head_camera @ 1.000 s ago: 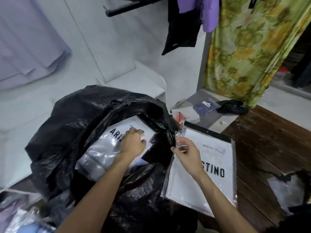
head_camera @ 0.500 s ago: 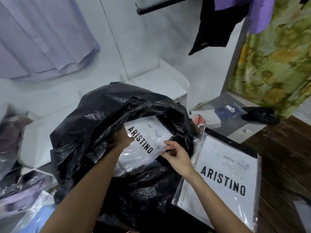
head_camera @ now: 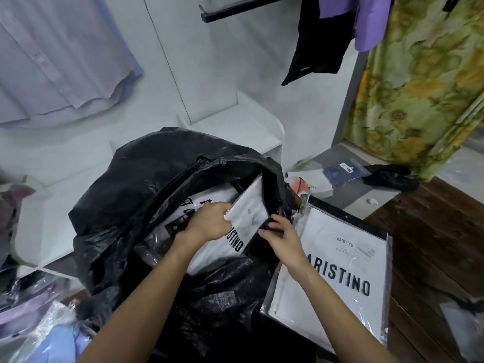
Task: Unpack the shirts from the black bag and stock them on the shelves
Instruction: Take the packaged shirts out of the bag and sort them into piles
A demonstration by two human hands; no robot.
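1. Head view: left hand (head_camera: 209,222) and right hand (head_camera: 281,238) both grip a packaged white shirt (head_camera: 248,205) inside the black bag's (head_camera: 125,205) mouth
2. Another packaged shirt (head_camera: 340,271) leans just right of the bag
3. White shelf (head_camera: 235,129) beyond

The left hand (head_camera: 209,222) covers part of the lettering on the packed shirt (head_camera: 230,231) inside the black bag (head_camera: 136,184).

Packed shirt (head_camera: 246,218) in bag (head_camera: 146,184); another packed shirt (head_camera: 337,271) right of it
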